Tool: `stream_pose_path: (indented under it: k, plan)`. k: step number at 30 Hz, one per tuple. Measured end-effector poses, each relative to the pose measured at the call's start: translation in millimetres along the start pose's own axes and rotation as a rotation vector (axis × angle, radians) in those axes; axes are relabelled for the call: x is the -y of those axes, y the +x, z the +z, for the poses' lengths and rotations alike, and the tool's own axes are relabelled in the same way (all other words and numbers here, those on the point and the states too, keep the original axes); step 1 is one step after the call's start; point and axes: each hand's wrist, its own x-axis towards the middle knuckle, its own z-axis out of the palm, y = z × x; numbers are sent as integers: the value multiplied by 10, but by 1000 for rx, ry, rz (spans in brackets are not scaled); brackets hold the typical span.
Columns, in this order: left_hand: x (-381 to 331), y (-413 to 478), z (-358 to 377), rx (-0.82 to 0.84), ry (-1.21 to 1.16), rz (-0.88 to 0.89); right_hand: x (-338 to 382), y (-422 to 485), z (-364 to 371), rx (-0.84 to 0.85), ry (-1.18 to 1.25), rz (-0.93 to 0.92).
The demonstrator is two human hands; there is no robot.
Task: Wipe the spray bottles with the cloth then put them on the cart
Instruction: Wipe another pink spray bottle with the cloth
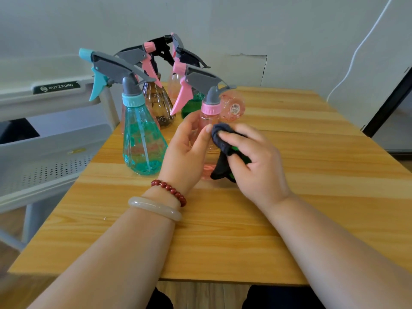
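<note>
A clear pink spray bottle with a grey head and pink trigger stands on the wooden table. My left hand grips its body from the left. My right hand holds a dark cloth with a green edge and presses it against the bottle's right side. A teal bottle stands just to the left. Behind it are a brown bottle, a green one, a pink one lying on its side and further pink ones.
A grey-white cart with a perforated shelf stands against the table's left edge. A white cable hangs on the wall at the right. A dark door frame lies beyond the table's right side.
</note>
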Motion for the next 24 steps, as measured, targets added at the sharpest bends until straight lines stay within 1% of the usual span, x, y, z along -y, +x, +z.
stream_pose_path:
  k: [3,4,7,10,11,13,15,17,19,21,23,24]
  plan:
    - [2,-9,7,38,3,18,59,80,0,-81,-5,-6]
    - [-1,-18,12,53,1,23,72,103,7,-83,12,-3]
    - [-15,-31,18,69,1,42,40,64,15,-29,47,53]
    - [-49,-39,10,65,-10,55,-70,-1,-39,67,68,169]
    - [-51,-44,12,63,-5,60,-80,2,-49,79,68,200]
    - [-56,-61,20,73,9,65,-34,36,-27,43,82,215]
    - [-80,-78,44,100,5,61,75,71,7,-7,190,199]
    - [-87,-82,70,109,-5,56,133,86,26,-16,316,206]
    - [-84,-85,94,98,2,75,96,87,36,-35,303,275]
    - [-61,-72,106,81,15,100,39,97,39,-58,275,409]
    - [-25,-45,109,70,38,115,53,114,37,-99,409,506]
    - [-12,-40,107,65,48,118,74,115,28,-133,499,515]
